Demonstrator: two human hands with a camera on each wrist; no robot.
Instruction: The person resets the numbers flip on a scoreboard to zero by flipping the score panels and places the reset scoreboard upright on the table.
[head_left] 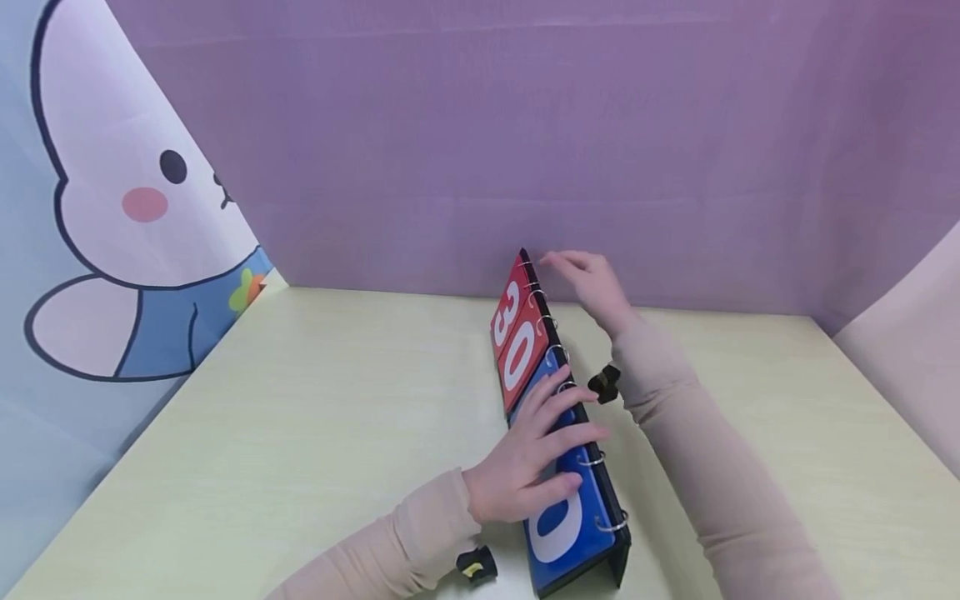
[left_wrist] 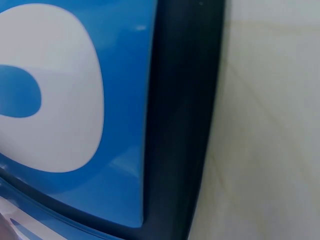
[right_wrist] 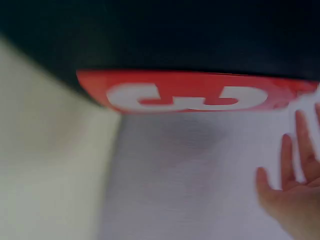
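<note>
A flip scoreboard (head_left: 517,350) with a black frame and metal rings stands tilted like a tent on the table. Its far red cards read 3 and 0, and its near blue card (left_wrist: 120,60) shows a white 0. My left hand (head_left: 528,462) rests with spread fingers over the blue cards, hiding much of them, its fingertips along the ringed top edge. Beside the far end of that edge is my right hand (head_left: 592,283), holding nothing. In the right wrist view its straight fingers show at the right, near a red card (right_wrist: 187,95) marked 3.
The pale wooden table (head_left: 337,400) stretches out on both sides of the scoreboard. A purple cloth backdrop (head_left: 487,142) rises behind its far edge. At the left hangs a cloth printed with a cartoon rabbit (head_left: 142,150).
</note>
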